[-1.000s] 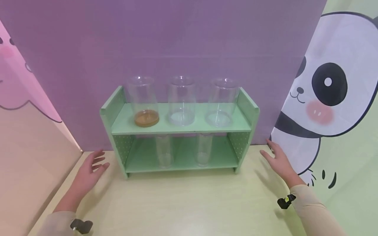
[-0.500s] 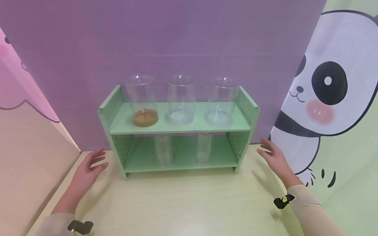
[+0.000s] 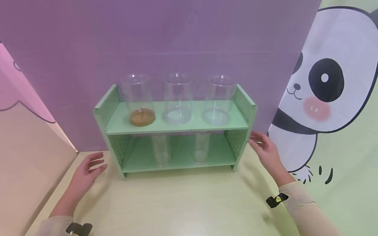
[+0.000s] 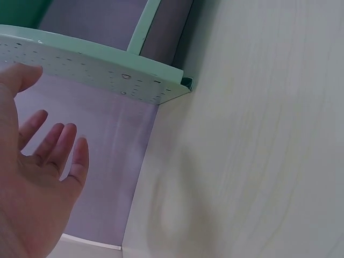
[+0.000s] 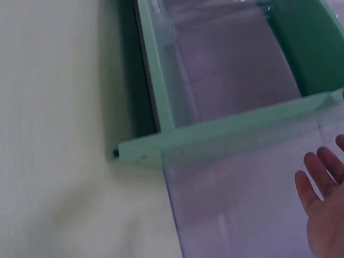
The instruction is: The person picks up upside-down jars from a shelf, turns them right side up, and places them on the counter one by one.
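A green two-tier shelf rack (image 3: 177, 129) stands on the table. Its upper board carries three clear jars: the left jar (image 3: 142, 116) has a brown layer at its base, while the middle jar (image 3: 178, 101) and right jar (image 3: 218, 101) look colourless. Below stand two narrow clear cylinders, a left one (image 3: 161, 150) and a right one (image 3: 201, 149). My left hand (image 3: 85, 173) hovers left of the rack, fingers loosely bent, holding nothing. Beside the rack's right side panel is my right hand (image 3: 265, 152); its fingertips are close to the panel, and contact cannot be made out.
Behind the rack rises a purple backdrop (image 3: 189, 39). A panda-printed panel (image 3: 327, 114) bounds the right side, a pink and beige panel (image 3: 26, 147) the left. The pale table (image 3: 177, 203) extends in front of the rack.
My right hand has moved left, from apart to close beside the rack's right panel. The left hand has hardly moved. The whole head view has shifted slightly.
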`<state>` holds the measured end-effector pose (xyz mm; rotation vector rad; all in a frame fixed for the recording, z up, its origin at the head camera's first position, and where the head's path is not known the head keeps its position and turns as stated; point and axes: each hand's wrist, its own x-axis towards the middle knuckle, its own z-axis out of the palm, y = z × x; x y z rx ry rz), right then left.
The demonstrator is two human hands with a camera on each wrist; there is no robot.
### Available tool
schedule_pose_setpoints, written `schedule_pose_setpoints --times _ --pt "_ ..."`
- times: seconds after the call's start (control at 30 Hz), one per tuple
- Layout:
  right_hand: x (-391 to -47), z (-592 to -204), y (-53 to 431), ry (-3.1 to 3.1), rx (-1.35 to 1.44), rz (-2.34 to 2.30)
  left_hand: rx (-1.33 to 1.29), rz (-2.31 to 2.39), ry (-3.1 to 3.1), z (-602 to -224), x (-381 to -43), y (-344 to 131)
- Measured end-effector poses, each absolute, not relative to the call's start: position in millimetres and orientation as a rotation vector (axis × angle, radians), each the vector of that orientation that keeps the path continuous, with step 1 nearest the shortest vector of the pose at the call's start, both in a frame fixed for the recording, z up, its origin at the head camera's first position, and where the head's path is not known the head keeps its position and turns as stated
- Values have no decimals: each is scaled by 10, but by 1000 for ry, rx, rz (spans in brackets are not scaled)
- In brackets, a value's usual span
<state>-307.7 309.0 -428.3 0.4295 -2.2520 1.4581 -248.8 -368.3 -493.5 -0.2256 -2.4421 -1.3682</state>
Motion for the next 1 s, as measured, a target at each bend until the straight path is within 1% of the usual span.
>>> schedule_pose_setpoints --times 0.2,0.4,0.67,1.0 --pt "-3003 -4096 2885 -2157 341 1539 -224 -1376 -2450 -4966 -2476 -3698" --pt "-2986 -4014 2722 -2029 306 1608 -243 -1407 -2432 -4983 -2451 -3698" --pt "-3030 -4064 2566 -1905 305 1613 -232 -1391 -2425 -4980 -2401 -3697" --pt "-3085 -4110 2534 -1908 204 1377 -268 -1388 -2418 -4946 -2430 -3658"
